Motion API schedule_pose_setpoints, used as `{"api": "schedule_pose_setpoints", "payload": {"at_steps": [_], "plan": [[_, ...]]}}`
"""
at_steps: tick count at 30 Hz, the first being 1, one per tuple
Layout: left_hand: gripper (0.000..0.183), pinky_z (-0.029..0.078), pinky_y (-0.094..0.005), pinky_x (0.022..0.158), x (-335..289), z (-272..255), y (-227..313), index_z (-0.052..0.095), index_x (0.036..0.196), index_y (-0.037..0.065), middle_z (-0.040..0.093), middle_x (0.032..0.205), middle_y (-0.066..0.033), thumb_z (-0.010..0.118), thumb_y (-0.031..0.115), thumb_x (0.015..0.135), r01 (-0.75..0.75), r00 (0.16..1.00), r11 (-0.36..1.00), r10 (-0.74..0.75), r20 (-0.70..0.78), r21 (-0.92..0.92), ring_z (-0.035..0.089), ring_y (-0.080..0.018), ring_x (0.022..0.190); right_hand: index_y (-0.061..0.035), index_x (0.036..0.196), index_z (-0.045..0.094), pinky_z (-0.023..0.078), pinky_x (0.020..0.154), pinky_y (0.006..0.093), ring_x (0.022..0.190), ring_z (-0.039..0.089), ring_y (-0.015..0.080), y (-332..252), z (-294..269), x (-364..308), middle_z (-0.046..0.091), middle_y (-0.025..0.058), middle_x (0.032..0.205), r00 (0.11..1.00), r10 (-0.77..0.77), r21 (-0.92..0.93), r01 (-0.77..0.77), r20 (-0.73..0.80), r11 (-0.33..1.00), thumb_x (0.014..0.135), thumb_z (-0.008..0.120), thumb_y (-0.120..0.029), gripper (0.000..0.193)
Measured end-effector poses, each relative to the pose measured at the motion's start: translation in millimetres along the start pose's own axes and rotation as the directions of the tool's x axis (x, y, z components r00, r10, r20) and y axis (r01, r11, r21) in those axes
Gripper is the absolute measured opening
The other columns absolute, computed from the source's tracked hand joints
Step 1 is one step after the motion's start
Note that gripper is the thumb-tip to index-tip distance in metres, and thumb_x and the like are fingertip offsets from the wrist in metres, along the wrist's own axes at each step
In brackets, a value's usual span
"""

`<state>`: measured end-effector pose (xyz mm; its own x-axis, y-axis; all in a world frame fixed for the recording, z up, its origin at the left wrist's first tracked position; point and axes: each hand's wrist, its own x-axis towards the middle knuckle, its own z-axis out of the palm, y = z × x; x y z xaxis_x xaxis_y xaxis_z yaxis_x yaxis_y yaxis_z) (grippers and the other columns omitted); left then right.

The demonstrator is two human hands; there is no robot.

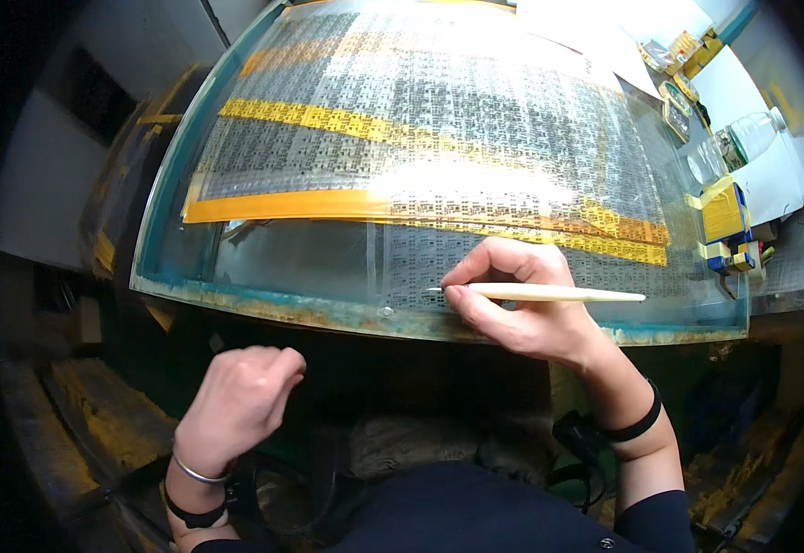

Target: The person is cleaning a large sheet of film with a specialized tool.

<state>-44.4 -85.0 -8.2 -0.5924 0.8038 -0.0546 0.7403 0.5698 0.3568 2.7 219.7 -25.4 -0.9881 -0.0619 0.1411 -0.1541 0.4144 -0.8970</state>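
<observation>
My right hand [535, 309] pinches a slim cream-white tool [549, 292] that looks like a fine paintbrush, with a thin pointed tip and a tapering handle. It points left, over the near part of a patterned film sheet [420, 263] on a glass tabletop [300, 258]. Whether the tip touches the film, I cannot tell. My left hand [240, 396] hangs in front of the table's near edge, curled into a loose fist. Nothing shows in it. Dense rows of small dark marks cover a larger film sheet [475, 111], crossed by yellow-orange tape strips [287, 205].
A worn teal frame [328, 320] borders the glass. Bright glare lies on the films. On the right stand a clear plastic bottle [743, 143], yellow-and-blue boxes [724, 212] and white paper [775, 184]. Small packets [683, 51] lie at the far right.
</observation>
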Motion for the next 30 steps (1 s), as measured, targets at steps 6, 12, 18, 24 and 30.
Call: {"api": "schedule_pose_setpoints", "payload": {"at_steps": [6, 12, 18, 24, 30], "plan": [[0.021, 0.051, -0.0365, 0.068, 35, -9, 10, 0.066, 0.093, 0.002, 0.066, 0.084, -0.0109, 0.073, -0.005, 0.075, -0.303, 0.887, 0.938, 0.212, -0.411, -0.17, 0.066, -0.0289, 0.077, -0.0003, 0.09, 0.07, 0.047, 0.057, 0.0208, 0.064, 0.061, 0.0049, -1, 2, 0, 0.069, 0.0029, 0.074, 0.998, 0.056, 0.015, -0.056, 0.021, 0.998, 0.085, 0.072, -0.008, 0.01], [0.043, 0.047, -0.0419, 0.101, 79, 12, -6, 0.061, 0.125, 0.001, 0.064, 0.126, -0.0183, 0.069, -0.002, 0.083, -0.282, 0.851, 0.94, 0.152, -0.502, -0.194, 0.06, -0.0349, 0.12, 0.0009, 0.103, 0.064, 0.053, 0.058, 0.0242, 0.066, 0.064, 0.0106, -2, 5, -2, 0.069, 0.0081, 0.083, 0.977, 0.197, 0.292, -0.166, -0.078, 0.942, 0.095, 0.063, -0.009, 0.013], [0.045, 0.029, -0.0486, 0.116, 97, 18, -5, 0.056, 0.133, 0.006, 0.059, 0.136, -0.013, 0.066, 0.015, 0.091, -0.176, 0.91, 0.982, 0.136, -0.392, -0.067, 0.048, -0.0313, 0.135, 0.0036, 0.113, 0.06, 0.054, 0.079, 0.0269, 0.084, 0.065, 0.0142, 9, 5, 2, 0.07, 0.0131, 0.095, 0.835, 0.055, 0.346, 0.166, -0.547, 0.923, 0.101, 0.058, -0.014, 0.022], [0.036, 0.028, -0.046, 0.117, 104, 19, -8, 0.061, 0.127, 0.007, 0.058, 0.139, -0.0093, 0.063, 0.014, 0.092, -0.138, 0.905, 0.99, 0.133, -0.403, 0.018, 0.047, -0.028, 0.136, 0.0022, 0.118, 0.059, 0.044, 0.1, 0.0302, 0.113, 0.06, 0.0182, 6, 1, 2, 0.067, 0.016, 0.12, 0.886, -0.002, 0.048, 0.027, -0.463, 0.998, 0.106, 0.048, -0.019, 0.027], [0.033, 0.03, -0.0454, 0.115, 105, 23, -7, 0.062, 0.125, 0.007, 0.06, 0.138, -0.0083, 0.062, 0.013, 0.093, -0.129, 0.893, 0.99, 0.14, -0.427, 0.056, 0.049, -0.0273, 0.134, -0.0056, 0.099, 0.064, 0.044, 0.102, 0.0454, 0.1, 0.064, 0.0383, -6, -16, -25, 0.068, 0.0138, 0.101, 0.892, -0.306, -0.052, 0.342, 0.334, 0.938, 0.096, 0.061, -0.021, 0.016]]}}
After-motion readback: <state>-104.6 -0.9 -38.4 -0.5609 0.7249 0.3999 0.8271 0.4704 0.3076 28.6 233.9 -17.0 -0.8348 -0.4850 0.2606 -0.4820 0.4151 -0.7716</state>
